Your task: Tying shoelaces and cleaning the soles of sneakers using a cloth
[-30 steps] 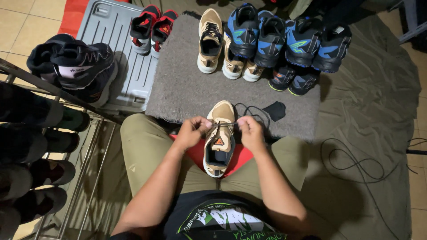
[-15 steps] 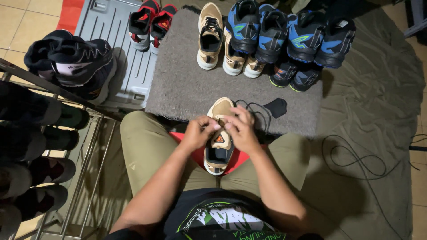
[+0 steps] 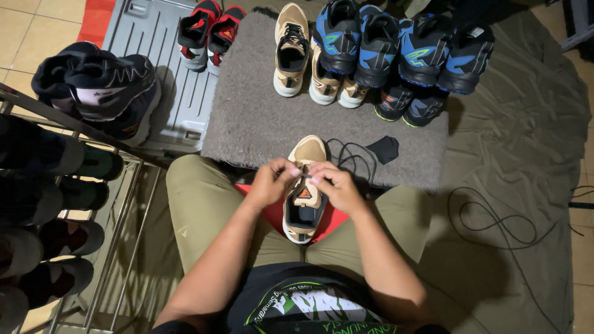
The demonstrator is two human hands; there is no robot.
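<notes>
**Both hands at the laces of a tan shoe on the lap**

Person sits on the floor, legs spread, w/ a tan shoe [image 3: 303,192] resting on a red cloth [image 3: 275,213] between the thighs, toe pointing away. Left hand [image 3: 272,182] and right hand [image 3: 334,185] meet over the shoe's upper eyelets, near the tongue. Each hand has fingertips pressed together, pinching what looks like a lace end; the lace itself is too thin to make out clearly. Palms not spread, thumbs tucked in toward the middle.

Progress, as a judgement: lacing work looks midway or near the top rows, since the hands sit high on the throat of the shoe, close to the tongue tab, and the toe end is uncovered and looks settled. Can't tell if a knot is formed yet.

Around it: grey mat [image 3: 260,117] just ahead of the knees, w/ a loose black cord [image 3: 349,154] and a small black cloth bit [image 3: 383,148] near the shoe's toe. At the mat's far edge, a matching tan shoe [image 3: 291,52], a red-black pair [image 3: 207,31] on a grey plastic lid [image 3: 154,68], and several blue-black shoes [image 3: 396,49] in a row. Metal shoe rack [image 3: 80,204] at left holds dark pairs.
</notes>
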